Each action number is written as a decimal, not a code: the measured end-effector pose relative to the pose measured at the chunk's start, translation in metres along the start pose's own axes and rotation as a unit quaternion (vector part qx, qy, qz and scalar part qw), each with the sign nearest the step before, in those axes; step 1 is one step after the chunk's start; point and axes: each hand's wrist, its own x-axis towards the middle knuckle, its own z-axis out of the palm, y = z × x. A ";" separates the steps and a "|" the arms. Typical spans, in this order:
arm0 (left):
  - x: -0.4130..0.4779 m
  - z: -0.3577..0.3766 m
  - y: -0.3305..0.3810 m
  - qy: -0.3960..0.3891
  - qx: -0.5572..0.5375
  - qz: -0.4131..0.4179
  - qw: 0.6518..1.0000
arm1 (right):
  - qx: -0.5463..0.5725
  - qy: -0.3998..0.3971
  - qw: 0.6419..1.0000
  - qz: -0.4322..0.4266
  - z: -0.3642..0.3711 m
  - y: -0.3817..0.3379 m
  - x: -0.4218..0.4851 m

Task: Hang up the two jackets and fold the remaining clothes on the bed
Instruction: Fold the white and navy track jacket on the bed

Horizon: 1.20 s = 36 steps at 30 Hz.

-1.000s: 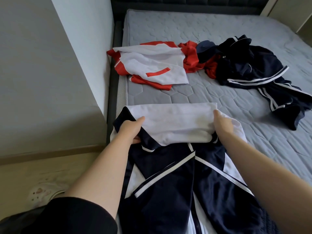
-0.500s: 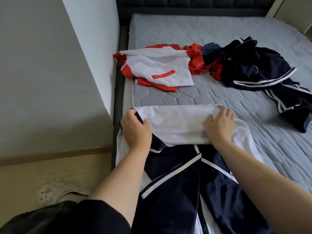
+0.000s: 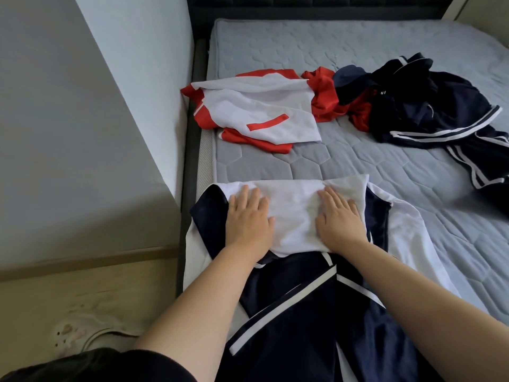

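Observation:
A navy-and-white garment (image 3: pixel 297 307) lies spread at the near edge of the grey mattress (image 3: pixel 358 166), its white upper part (image 3: pixel 294 213) folded over toward me. My left hand (image 3: pixel 248 219) lies flat on the left side of that white fold, fingers straight. My right hand (image 3: pixel 340 219) presses flat on its right side. Farther back sits a folded red-and-white garment (image 3: pixel 256 114). A crumpled heap of red cloth (image 3: pixel 327 97) and navy clothes with white stripes (image 3: pixel 429 111) lies at the back right.
A grey wall (image 3: pixel 68 133) and a white corner (image 3: pixel 143 64) stand close on the left, next to the dark bed frame (image 3: pixel 190 161). The dark headboard (image 3: pixel 303 6) runs along the far end. Wooden floor (image 3: pixel 82 293) shows at lower left.
Both hands let go of the white fold's edges and moved inward, now lying flat on top of it. The view has shifted slightly left and closer.

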 end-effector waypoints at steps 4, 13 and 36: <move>0.031 -0.018 -0.017 -0.045 0.024 0.018 0.999 | -0.090 -0.069 0.992 -0.047 -0.024 -0.010 0.032; 0.065 -0.063 -0.042 -0.162 0.045 0.003 0.986 | -0.240 -0.193 0.951 -0.030 -0.069 -0.026 0.072; -0.120 -0.090 0.007 0.070 0.015 0.063 0.995 | -0.091 0.246 0.946 -0.193 -0.110 0.012 -0.111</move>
